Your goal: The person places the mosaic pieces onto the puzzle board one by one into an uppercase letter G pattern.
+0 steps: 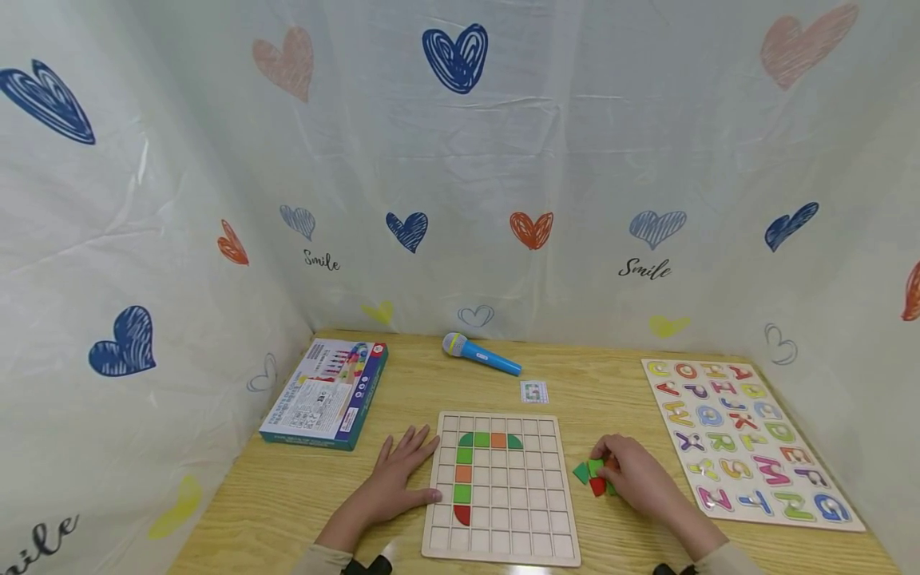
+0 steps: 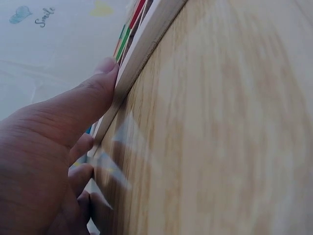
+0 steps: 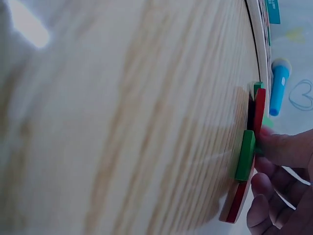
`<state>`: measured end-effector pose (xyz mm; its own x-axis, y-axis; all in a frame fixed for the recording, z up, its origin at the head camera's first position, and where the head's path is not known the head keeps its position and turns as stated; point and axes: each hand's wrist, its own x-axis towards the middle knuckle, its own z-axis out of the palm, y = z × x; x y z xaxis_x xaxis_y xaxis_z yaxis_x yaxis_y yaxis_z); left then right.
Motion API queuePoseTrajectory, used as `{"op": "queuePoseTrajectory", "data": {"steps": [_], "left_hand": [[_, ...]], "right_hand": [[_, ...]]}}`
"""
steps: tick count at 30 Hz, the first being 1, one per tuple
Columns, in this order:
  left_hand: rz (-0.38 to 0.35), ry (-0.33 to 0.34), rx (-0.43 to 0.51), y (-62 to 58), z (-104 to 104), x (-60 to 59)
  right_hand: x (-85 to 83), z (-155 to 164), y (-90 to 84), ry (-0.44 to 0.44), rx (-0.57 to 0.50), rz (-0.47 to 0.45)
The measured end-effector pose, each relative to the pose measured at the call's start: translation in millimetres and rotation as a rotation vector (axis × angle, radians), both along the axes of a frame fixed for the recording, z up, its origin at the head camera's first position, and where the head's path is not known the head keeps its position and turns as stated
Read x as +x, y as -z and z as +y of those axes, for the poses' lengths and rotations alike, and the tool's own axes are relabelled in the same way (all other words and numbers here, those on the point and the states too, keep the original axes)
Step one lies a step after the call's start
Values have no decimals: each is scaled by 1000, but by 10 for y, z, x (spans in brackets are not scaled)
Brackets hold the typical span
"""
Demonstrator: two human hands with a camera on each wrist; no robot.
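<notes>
A square-gridded wooden board (image 1: 510,487) lies in front of me, with several green, orange and red tiles set in its upper left cells, forming a corner shape. My left hand (image 1: 395,479) is spread flat beside the board, its thumb touching the left edge. In the left wrist view, the thumb (image 2: 93,93) meets the board's side (image 2: 132,68). Right of the board, my right hand (image 1: 636,475) reaches into a small pile of loose tiles (image 1: 597,485) with bent fingers. The right wrist view has the thumb against the pile, near a green tile (image 3: 246,155); its grip is partly hidden.
A blue toy microphone (image 1: 489,357) and a small pattern card (image 1: 534,391) lie beyond the board. To the left is a boxed set (image 1: 327,391). An alphabet puzzle board (image 1: 747,447) lies at the right. A heart-printed curtain (image 1: 460,160) surrounds the table.
</notes>
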<state>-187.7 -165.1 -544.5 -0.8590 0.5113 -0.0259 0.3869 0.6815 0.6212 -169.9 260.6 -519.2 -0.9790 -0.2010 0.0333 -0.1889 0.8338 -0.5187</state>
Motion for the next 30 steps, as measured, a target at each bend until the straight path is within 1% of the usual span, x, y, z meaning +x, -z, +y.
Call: {"op": "queuePoseTrajectory", "data": {"steps": [7, 11, 15, 21, 30], "left_hand": [[-12, -1, -1, 9, 2, -5], [-13, -1, -7, 10, 3, -7], [-7, -1, -11, 4, 4, -5], [1, 1, -10, 2, 5, -5], [-9, 0, -9, -2, 3, -16]], "right_hand": [[-3, 9, 12, 75, -68, -16], [5, -31, -6, 87, -107, -6], [9, -120, -36, 46, -163, 7], [31, -325, -46, -42, -183, 26], [75, -718, -2, -151, -239, -22]]}}
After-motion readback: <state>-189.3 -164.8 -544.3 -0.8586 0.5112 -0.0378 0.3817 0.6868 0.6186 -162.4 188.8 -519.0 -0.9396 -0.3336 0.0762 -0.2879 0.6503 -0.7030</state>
